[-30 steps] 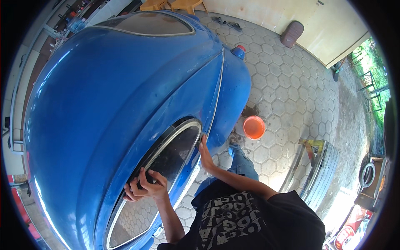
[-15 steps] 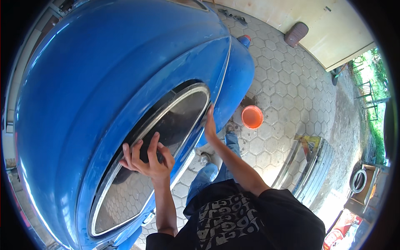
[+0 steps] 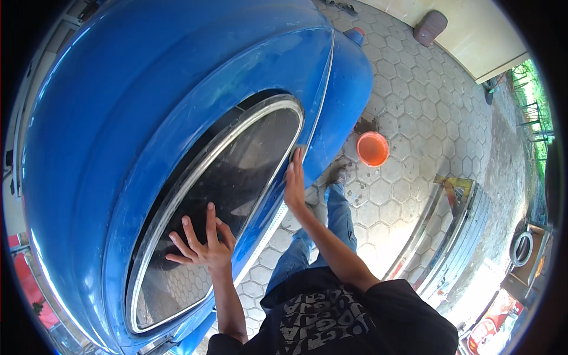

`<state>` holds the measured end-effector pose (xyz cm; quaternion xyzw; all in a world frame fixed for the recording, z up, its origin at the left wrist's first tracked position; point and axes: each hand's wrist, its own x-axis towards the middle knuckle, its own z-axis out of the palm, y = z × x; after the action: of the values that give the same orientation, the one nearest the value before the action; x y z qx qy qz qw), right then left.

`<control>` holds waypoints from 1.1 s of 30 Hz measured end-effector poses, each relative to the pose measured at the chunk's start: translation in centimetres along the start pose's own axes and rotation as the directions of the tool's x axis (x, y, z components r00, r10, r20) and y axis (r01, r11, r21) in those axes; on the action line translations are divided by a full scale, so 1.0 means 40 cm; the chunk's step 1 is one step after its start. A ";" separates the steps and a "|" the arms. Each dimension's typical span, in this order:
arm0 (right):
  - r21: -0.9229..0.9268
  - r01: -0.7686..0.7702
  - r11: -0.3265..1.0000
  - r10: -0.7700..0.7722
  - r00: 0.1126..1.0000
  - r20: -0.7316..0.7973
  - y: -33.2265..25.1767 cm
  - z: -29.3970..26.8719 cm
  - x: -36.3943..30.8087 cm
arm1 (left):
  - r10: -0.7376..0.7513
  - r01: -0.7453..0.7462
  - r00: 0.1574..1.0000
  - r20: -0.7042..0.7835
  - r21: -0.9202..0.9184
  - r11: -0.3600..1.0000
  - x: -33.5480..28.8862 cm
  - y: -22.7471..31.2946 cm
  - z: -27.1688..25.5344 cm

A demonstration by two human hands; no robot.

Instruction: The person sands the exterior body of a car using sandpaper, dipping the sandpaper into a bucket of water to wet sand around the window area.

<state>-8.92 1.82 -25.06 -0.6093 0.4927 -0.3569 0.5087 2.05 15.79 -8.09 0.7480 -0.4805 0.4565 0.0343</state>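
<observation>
I am spreading my left hand [image 3: 207,251], fingers fanned and released, over the dark side window [image 3: 239,157], which is sitting in the near flank of the blue car [image 3: 160,100]; whether it is pressing on the window, I can't quite tell. I am laying my right hand [image 3: 294,184], straight-fingered and unclenched, against the car beside the window's rounded end. An orange bucket [image 3: 373,149] is standing just right of the car.

the car [image 3: 160,100] is blue, the window [image 3: 239,160] dark, its trim [image 3: 200,163] silvery, the bucket [image 3: 372,149] orange, the paving [image 3: 414,127] grey and hexagon-patterned.
</observation>
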 end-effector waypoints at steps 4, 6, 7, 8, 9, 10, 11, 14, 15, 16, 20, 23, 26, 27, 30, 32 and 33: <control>0.014 0.017 1.000 -0.020 0.978 0.208 -0.020 0.037 -0.247 | 0.012 -0.013 0.999 0.030 0.017 1.000 -0.011 -0.017 -0.007; -0.003 0.025 1.000 -0.023 0.966 0.257 -0.017 0.045 -0.240 | 0.013 -0.014 0.999 0.046 0.028 1.000 -0.006 -0.022 -0.009; -0.008 0.034 0.999 -0.032 0.984 0.175 -0.012 0.044 -0.191 | 0.022 -0.024 0.998 0.052 0.029 0.999 -0.002 -0.021 -0.010; -0.020 0.041 0.999 -0.039 0.996 0.086 -0.007 0.035 -0.133 | 0.024 -0.025 0.999 0.041 0.029 0.999 0.003 -0.014 -0.007; 0.002 0.038 0.999 -0.038 0.999 0.015 -0.020 0.018 -0.043 | 0.024 -0.026 0.999 0.030 0.036 0.999 0.004 -0.013 -0.005; 0.025 0.040 0.999 -0.039 0.997 -0.060 -0.034 0.003 0.021 | 0.033 -0.035 0.999 0.029 0.037 0.999 0.006 -0.012 -0.005; 0.025 0.035 0.999 -0.033 0.997 -0.068 -0.030 0.000 0.020 | 0.029 -0.030 0.999 0.030 0.036 0.999 0.007 -0.006 -0.003; -0.028 0.065 0.998 -0.065 0.998 -0.021 -0.019 0.030 -0.050 | 0.029 -0.031 0.999 0.038 0.049 0.998 -0.004 -0.016 0.004; -0.032 0.057 0.998 -0.055 0.996 0.071 -0.009 0.043 -0.137 | 0.030 -0.034 0.998 0.060 0.064 0.997 -0.012 -0.025 0.001; -0.010 0.013 1.000 -0.011 0.982 0.187 0.008 0.053 -0.222 | 0.033 -0.038 0.997 0.068 0.069 0.997 -0.008 -0.025 -0.005; -0.096 -0.015 0.995 0.034 0.979 0.201 0.012 0.044 -0.203 | 0.049 -0.053 0.997 0.056 0.073 0.996 -0.005 -0.030 -0.007; 0.021 -0.009 1.000 0.010 1.000 -0.008 -0.018 -0.010 0.029 | 0.049 -0.051 0.998 0.044 0.053 0.997 0.002 -0.012 -0.003; -0.064 0.025 0.998 -0.023 0.999 0.041 -0.042 -0.009 0.022 | 0.041 -0.041 0.999 0.004 0.058 0.997 0.010 -0.019 0.001; -0.045 0.067 0.997 -0.061 0.990 0.128 -0.028 0.006 -0.057 | 0.038 -0.039 0.999 0.011 0.064 0.997 0.002 -0.024 0.000; -0.058 -0.028 0.998 0.046 0.941 0.335 0.006 0.024 -0.180 | 0.037 -0.038 0.999 0.017 0.069 0.997 -0.004 -0.029 -0.002; -0.015 -0.068 0.998 0.070 0.983 0.172 0.026 0.019 -0.116 | 0.037 -0.038 0.999 0.019 0.068 0.997 0.002 -0.022 -0.002; 0.079 -0.122 0.989 0.116 0.990 0.074 0.035 0.005 -0.034 | 0.041 -0.041 0.999 0.015 0.063 0.997 0.009 -0.017 -0.003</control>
<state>-9.42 3.17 -26.38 -0.5690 0.4951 -0.3247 0.5707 2.53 15.94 -7.50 0.7418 -0.4812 0.4671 -0.0022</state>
